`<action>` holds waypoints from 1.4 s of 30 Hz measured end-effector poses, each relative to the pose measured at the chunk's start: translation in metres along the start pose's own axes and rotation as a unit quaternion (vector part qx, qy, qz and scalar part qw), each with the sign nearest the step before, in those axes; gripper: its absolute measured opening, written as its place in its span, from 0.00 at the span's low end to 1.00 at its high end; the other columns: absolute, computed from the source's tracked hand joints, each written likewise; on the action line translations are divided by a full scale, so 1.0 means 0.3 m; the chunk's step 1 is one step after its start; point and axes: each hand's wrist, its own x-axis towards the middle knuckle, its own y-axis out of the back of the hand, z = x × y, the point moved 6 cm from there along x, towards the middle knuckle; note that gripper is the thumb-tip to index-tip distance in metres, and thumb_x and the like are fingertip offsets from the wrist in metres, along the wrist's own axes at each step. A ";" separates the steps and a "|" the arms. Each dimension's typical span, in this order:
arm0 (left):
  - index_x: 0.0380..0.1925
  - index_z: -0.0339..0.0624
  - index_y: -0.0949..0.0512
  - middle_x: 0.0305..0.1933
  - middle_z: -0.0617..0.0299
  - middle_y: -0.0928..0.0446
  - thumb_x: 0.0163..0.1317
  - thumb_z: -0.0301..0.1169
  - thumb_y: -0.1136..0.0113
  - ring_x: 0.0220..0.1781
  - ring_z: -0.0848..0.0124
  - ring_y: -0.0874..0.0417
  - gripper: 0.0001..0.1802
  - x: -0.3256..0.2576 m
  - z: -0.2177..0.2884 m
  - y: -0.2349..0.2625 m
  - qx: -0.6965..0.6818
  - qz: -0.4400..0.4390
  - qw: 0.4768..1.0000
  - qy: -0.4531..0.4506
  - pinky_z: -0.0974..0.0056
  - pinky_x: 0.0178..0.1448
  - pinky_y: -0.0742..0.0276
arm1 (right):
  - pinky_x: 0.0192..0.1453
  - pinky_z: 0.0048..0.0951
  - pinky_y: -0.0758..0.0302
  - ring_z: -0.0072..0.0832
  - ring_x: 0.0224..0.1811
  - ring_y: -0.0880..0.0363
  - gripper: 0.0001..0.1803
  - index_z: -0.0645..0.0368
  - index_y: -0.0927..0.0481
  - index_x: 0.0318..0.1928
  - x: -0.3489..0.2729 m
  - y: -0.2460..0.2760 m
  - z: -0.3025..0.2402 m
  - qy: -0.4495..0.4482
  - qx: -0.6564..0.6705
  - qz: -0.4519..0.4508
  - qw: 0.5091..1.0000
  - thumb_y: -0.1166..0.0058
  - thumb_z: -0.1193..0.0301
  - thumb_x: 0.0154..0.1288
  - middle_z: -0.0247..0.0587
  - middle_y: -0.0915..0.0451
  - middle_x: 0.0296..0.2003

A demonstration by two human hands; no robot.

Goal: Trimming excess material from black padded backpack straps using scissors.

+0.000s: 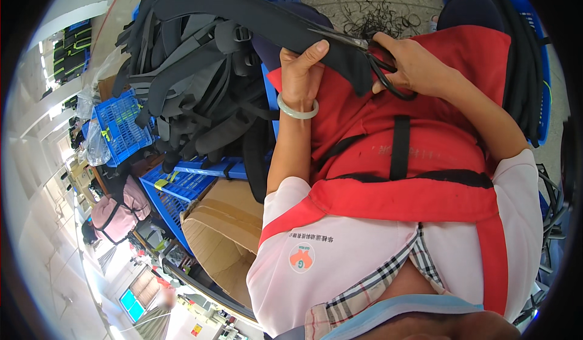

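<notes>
Head view: black padded strap (267, 18) lies across the person's lap, above the red apron (419, 152), long axis running from upper left down to the right, its right end pointing toward the scissors (370, 57). Left hand (300, 73) is closed round the strap from below, thumb on top, a pale green bangle (297, 110) on the wrist. Right hand (413, 64) has fingers through the black scissor handles, blades pointing left along the strap's top edge; whether blades are parted, can't tell. Both hands touch the strap; left grips mid-length, right sits at its right end w/ the scissors. Beyond, left of the lap, a pile of grey-black backpacks (194, 79) on blue crates (124, 127), a cardboard box (225, 224) below them, black thread scraps (376, 12) on the floor.
</notes>
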 end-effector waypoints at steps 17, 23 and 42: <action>0.38 0.38 0.20 0.40 0.59 0.18 0.57 0.18 0.38 0.41 0.67 0.17 0.09 0.026 0.001 0.035 -0.033 0.006 0.999 -0.012 0.62 0.51 0.21 | 0.36 0.40 0.26 0.51 0.32 0.22 0.23 0.63 0.32 0.51 0.013 0.015 0.023 0.009 0.071 0.023 0.997 0.38 0.66 0.61 0.57 0.22 0.30; 0.38 0.39 0.20 0.39 0.59 0.18 0.57 0.18 0.37 0.41 0.67 0.17 0.09 0.018 -0.023 0.029 -0.015 0.003 1.000 -0.003 0.63 0.51 0.21 | 0.37 0.41 0.27 0.53 0.34 0.22 0.22 0.63 0.31 0.49 0.026 0.021 -0.034 0.007 0.025 0.008 1.000 0.39 0.64 0.61 0.57 0.22 0.32; 0.37 0.38 0.20 0.37 0.59 0.18 0.57 0.19 0.37 0.40 0.68 0.16 0.08 0.019 -0.034 0.022 -0.023 -0.010 1.000 0.006 0.63 0.49 0.19 | 0.39 0.43 0.27 0.52 0.36 0.22 0.29 0.62 0.34 0.51 0.034 0.010 -0.004 0.025 0.039 0.000 0.999 0.34 0.61 0.56 0.56 0.20 0.34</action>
